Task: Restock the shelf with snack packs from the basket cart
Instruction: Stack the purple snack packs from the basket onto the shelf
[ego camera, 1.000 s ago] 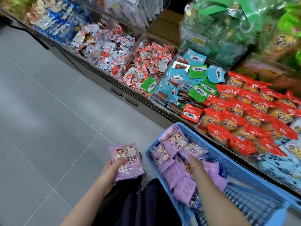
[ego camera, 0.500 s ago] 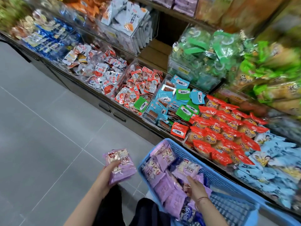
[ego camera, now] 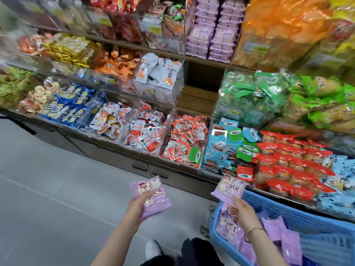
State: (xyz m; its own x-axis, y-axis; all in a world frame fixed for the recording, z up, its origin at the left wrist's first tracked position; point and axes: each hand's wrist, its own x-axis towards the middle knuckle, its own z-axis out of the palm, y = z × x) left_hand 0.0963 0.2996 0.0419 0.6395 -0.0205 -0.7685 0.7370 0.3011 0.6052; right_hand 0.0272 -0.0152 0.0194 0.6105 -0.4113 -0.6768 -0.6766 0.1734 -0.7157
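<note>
The restocking looks to be at the loading-up stage, with none of the held goods placed yet. The left hand (ego camera: 137,206) curls its fingers and thumb round a small stack of purple packs (ego camera: 152,196), held out over the floor (ego camera: 48,189) to the left of the basket (ego camera: 284,214). The right hand (ego camera: 243,210) pinches one more purple pack (ego camera: 229,189) by its lower edge, raised just above the basket's corner nearest the shelf. Loose packs (ego camera: 288,240) of the same kind lie inside the basket, so a good deal is left to move. On the shelf (ego camera: 199,96), the upper tier carries a clear bin of matching packs (ego camera: 209,35) stacked in two columns. I judge this to be the destination, and it sits well above and beyond both hands. How much room that bin has cannot be told. What remains is to carry these up, set them in, and return for the rest.
</note>
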